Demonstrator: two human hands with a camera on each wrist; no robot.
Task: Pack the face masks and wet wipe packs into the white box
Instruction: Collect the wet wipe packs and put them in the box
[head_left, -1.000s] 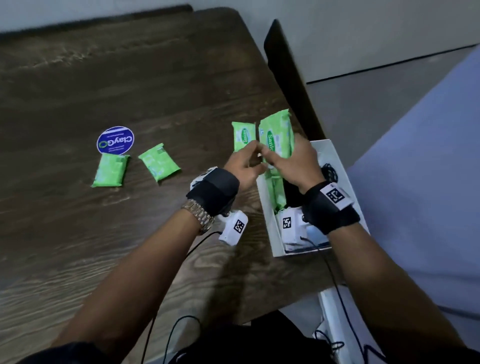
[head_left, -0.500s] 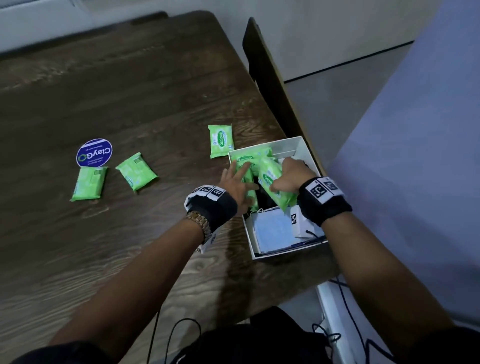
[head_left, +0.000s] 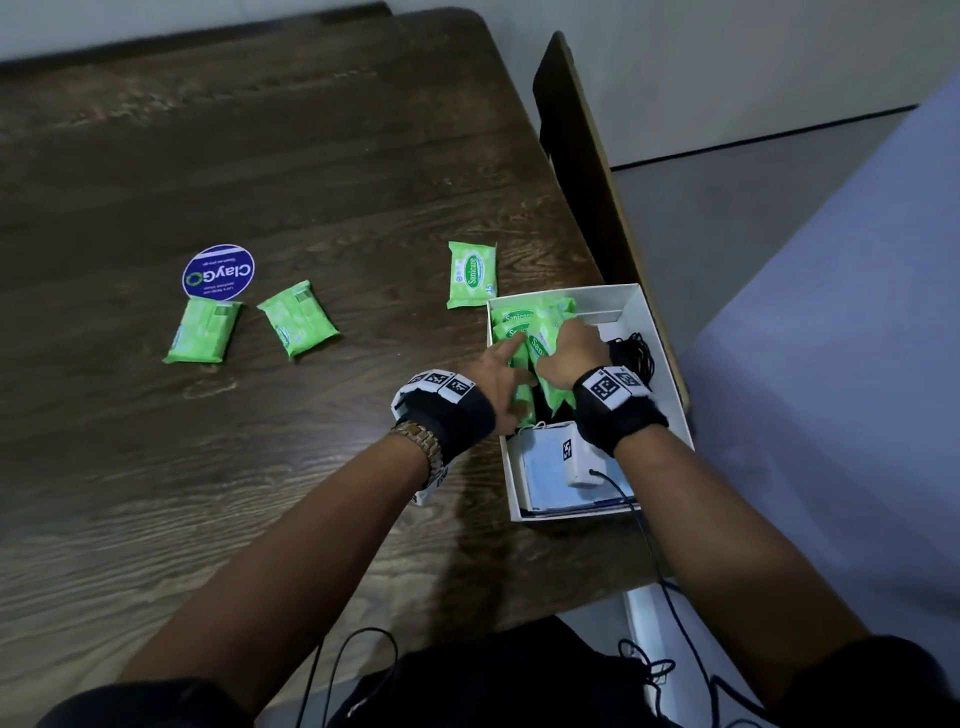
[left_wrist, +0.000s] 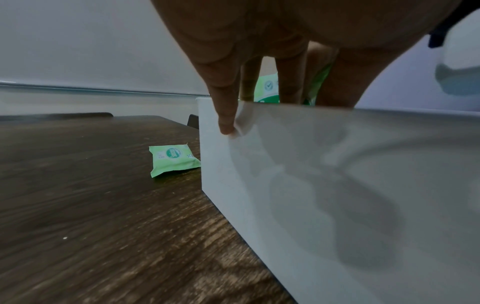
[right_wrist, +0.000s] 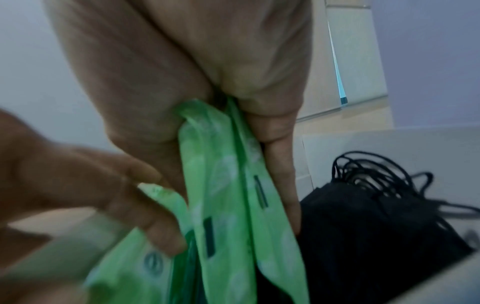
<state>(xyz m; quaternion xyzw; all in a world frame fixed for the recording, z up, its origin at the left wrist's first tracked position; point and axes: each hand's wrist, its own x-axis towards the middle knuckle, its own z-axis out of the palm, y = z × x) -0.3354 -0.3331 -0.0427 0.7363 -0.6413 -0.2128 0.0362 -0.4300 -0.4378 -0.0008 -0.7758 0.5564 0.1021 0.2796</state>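
The white box (head_left: 626, 299) sits at the table's right edge. Several green wet wipe packs (head_left: 540, 322) stand on edge in its far left part. My right hand (head_left: 576, 348) grips these packs (right_wrist: 228, 205) between thumb and fingers from above. My left hand (head_left: 506, 358) has straight fingers; in the left wrist view one fingertip (left_wrist: 227, 127) presses the outside of the box wall (left_wrist: 337, 185) while the others reach inside against the packs. Black face masks (head_left: 634, 353) lie at the box's far right, also seen as black masks (right_wrist: 376, 226). Blue masks (head_left: 545, 478) lie in its near end.
One loose green pack (head_left: 471, 274) lies just left of the box's far corner. Two more packs (head_left: 203, 331) (head_left: 298, 325) lie at mid-left beside a round blue sticker (head_left: 218, 272). A chair back (head_left: 587, 156) stands behind the box. Cables hang from both wrists.
A second ago both hands held the green packs above the box. The packs have since gone down into it, and the hands have stayed on them there.
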